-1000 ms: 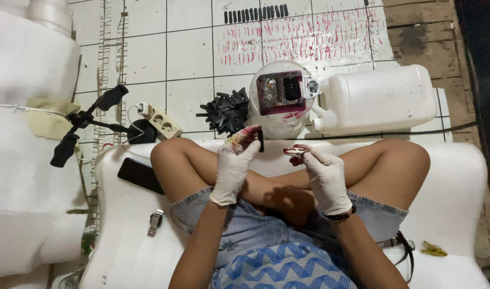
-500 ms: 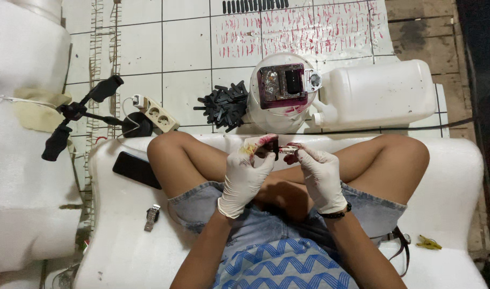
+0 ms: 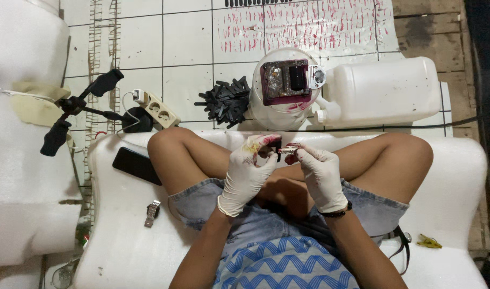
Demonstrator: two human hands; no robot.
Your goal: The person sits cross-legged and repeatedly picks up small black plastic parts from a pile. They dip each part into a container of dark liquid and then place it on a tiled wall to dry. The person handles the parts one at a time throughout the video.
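White-gloved, the left hand (image 3: 249,174) and right hand (image 3: 321,175) have drawn together — both now pinch one small dark piece (image 3: 279,150).

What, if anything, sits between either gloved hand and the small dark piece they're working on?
Nothing visible. The left hand and right hand, both in stained white gloves, already meet on the small dark piece above the crossed legs. The fingers cover much of it, so the exact grip is unclear. The pile of black strips lies apart, on the tiled floor.
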